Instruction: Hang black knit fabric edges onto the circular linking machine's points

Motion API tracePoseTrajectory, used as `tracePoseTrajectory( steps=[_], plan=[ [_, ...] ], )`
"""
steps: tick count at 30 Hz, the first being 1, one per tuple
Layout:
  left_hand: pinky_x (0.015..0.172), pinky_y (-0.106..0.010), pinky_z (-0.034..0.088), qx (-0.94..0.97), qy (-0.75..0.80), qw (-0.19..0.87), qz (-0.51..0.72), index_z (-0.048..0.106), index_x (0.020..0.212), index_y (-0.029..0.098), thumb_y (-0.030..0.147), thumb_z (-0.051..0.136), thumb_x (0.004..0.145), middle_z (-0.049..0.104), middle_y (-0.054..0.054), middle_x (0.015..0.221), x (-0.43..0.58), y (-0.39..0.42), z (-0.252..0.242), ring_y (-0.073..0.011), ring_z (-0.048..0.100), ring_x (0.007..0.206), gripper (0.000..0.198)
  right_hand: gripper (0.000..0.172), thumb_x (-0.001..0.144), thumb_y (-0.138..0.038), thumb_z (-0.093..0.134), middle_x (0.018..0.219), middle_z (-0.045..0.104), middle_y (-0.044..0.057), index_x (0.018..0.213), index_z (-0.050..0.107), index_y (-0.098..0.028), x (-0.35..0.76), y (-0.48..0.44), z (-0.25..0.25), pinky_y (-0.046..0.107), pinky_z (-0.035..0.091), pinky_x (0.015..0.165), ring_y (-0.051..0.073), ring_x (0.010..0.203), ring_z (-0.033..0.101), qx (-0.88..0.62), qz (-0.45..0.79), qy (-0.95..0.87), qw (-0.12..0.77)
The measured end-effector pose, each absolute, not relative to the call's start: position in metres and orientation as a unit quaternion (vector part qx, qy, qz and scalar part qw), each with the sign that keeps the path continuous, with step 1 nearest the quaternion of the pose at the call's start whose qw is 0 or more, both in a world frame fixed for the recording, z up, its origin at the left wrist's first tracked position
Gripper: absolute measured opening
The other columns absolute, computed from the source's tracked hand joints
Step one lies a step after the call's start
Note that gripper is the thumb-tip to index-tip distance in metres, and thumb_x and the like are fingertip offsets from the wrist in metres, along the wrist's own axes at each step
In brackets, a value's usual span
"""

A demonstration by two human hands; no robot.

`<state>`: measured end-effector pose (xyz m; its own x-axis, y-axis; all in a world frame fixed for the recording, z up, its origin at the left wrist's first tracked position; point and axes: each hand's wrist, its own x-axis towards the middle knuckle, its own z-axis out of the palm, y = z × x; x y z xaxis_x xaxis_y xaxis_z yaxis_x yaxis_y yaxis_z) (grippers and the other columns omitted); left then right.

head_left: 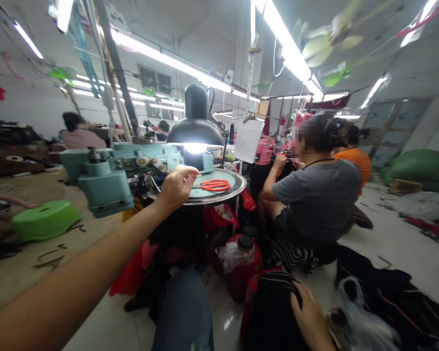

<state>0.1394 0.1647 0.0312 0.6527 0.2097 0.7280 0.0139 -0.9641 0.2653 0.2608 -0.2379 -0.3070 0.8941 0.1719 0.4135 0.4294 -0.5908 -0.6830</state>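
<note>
My left hand [177, 187] is raised with its fingers curled, just in front of the round teal-and-black dial plate [219, 192] of a teal linking machine [120, 178]. It does not visibly hold anything. Orange-handled scissors [215, 185] lie on that plate, a little right of my fingertips. My right hand [309, 317] is low in the view, fingers pressed into a bundle of black knit fabric [272, 312] over my lap. A black desk lamp [195, 126] shines down behind the machine.
A co-worker in a grey T-shirt [314, 195] sits close on the right, and another person in orange [354, 163] sits beyond. Red bags and a capped red container [241, 263] stand below the machine. A green plastic basin [46, 220] sits on the left.
</note>
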Motion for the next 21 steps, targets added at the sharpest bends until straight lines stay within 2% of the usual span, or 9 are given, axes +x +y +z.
tracePoseTrajectory(
  steps=[2,6,9,14,17,21],
  plan=[
    [0.099,-0.037,0.046,0.862,0.069,0.06,0.498,0.068,0.113,0.02,0.041,0.04,0.1,0.065,-0.012,0.114,0.12,0.16,0.017,-0.0237,0.059,0.108,0.038,0.05,0.083,-0.049,0.044,0.116,0.074,0.02,0.105,0.075,-0.016,0.262,-0.232,-0.317,0.057,0.053,0.1,0.039,0.113,0.068,-0.885,-0.166,-0.187,0.392],
    [0.105,-0.051,0.038,0.922,0.042,-0.08,0.377,0.073,0.119,0.032,0.053,0.059,0.093,0.061,-0.011,0.135,0.095,0.156,-0.004,-0.0341,0.051,0.126,0.036,0.042,0.086,-0.043,0.045,0.11,0.075,0.017,0.101,0.075,-0.017,0.267,-0.225,-0.312,0.053,0.056,0.095,0.035,0.107,0.071,-0.885,-0.172,-0.221,0.371],
    [0.104,-0.057,0.035,0.933,0.086,-0.122,0.326,0.076,0.117,0.033,0.057,0.06,0.091,0.055,-0.013,0.146,0.094,0.156,-0.003,-0.0401,0.046,0.132,0.038,0.033,0.088,-0.037,0.045,0.096,0.076,0.014,0.09,0.074,-0.02,0.269,-0.224,-0.296,0.048,0.057,0.088,0.031,0.095,0.073,-0.877,-0.165,-0.266,0.364],
    [0.108,-0.056,0.031,0.93,0.058,-0.134,0.338,0.069,0.13,0.034,0.057,0.061,0.091,0.055,-0.013,0.147,0.092,0.154,-0.002,-0.0375,0.047,0.133,0.046,0.027,0.089,-0.033,0.046,0.083,0.074,0.009,0.082,0.07,-0.023,0.263,-0.222,-0.285,0.048,0.056,0.081,0.03,0.083,0.072,-0.873,-0.163,-0.31,0.34],
    [0.108,-0.056,0.032,0.935,0.089,-0.114,0.323,0.073,0.123,0.036,0.057,0.057,0.092,0.057,-0.012,0.146,0.091,0.155,-0.002,-0.0365,0.047,0.133,0.041,0.03,0.088,-0.031,0.043,0.091,0.076,0.01,0.089,0.072,-0.024,0.258,-0.221,-0.288,0.045,0.057,0.081,0.029,0.088,0.073,-0.873,-0.136,-0.304,0.357],
    [0.107,-0.052,0.036,0.96,0.102,-0.038,0.257,0.077,0.114,0.031,0.05,0.047,0.097,0.064,-0.009,0.138,0.099,0.164,0.015,-0.0333,0.053,0.129,0.039,0.035,0.083,-0.027,0.045,0.102,0.076,0.011,0.103,0.074,-0.021,0.252,-0.204,-0.261,0.047,0.055,0.092,0.031,0.1,0.072,-0.866,-0.145,-0.285,0.385]
  ],
)
